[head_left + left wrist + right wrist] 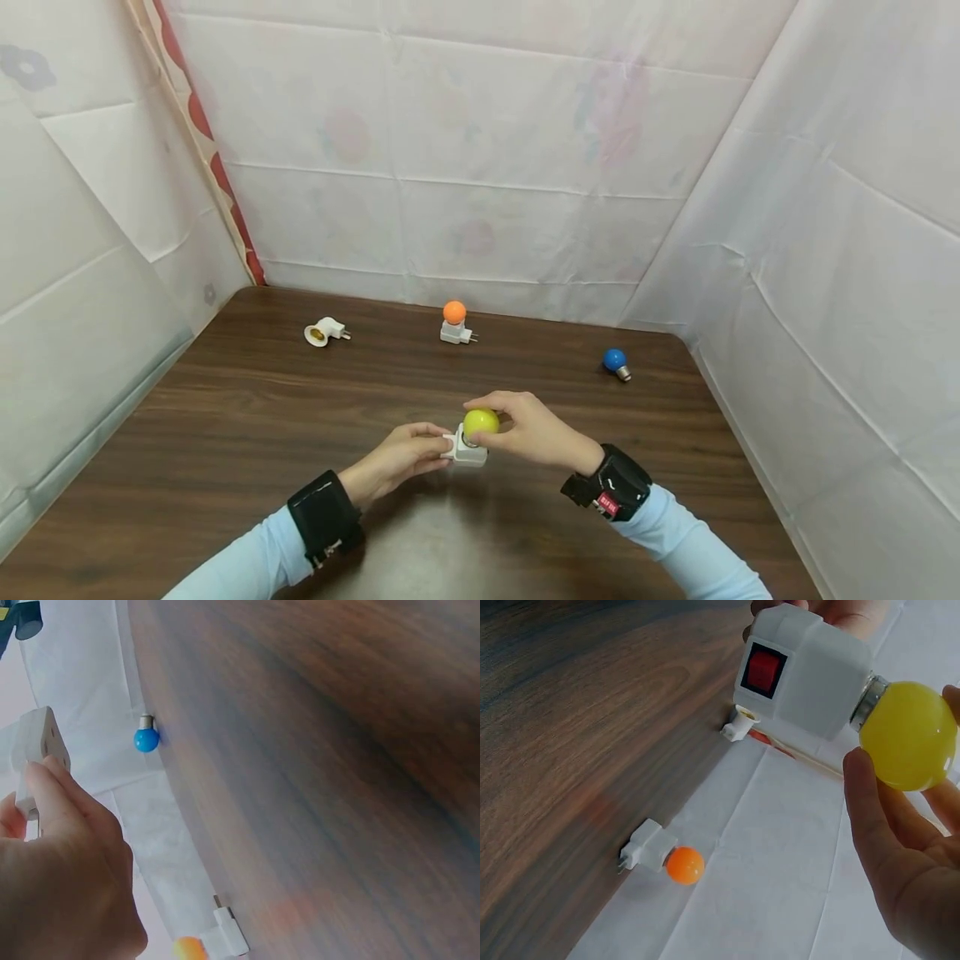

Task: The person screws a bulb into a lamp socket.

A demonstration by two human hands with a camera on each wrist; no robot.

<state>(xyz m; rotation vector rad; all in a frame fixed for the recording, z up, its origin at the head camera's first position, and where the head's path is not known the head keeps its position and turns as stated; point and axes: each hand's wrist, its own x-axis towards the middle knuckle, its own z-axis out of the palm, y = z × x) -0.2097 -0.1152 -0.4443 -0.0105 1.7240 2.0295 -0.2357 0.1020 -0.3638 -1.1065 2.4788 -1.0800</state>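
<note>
My left hand [403,454] grips a white plug-in lamp socket [471,455] by its plug end, above the table. With fingertips and thumb, my right hand [534,429] holds a yellow light bulb [481,423] at the socket's mouth. In the right wrist view, part of the bulb's metal base [869,701] shows between the glass and the socket; how deep it sits inside is hidden. A red rocker switch [763,670] is on the socket's side. The left wrist view shows my fingers on the socket [43,742], while the yellow bulb is out of sight there.
On the brown wooden table [225,417], a bulbless white socket [327,331] lies back left. A white socket holding an orange bulb [454,312] stands at the back middle. A loose blue bulb [615,361] lies to the right. White sheeting [480,167] surrounds the back and sides.
</note>
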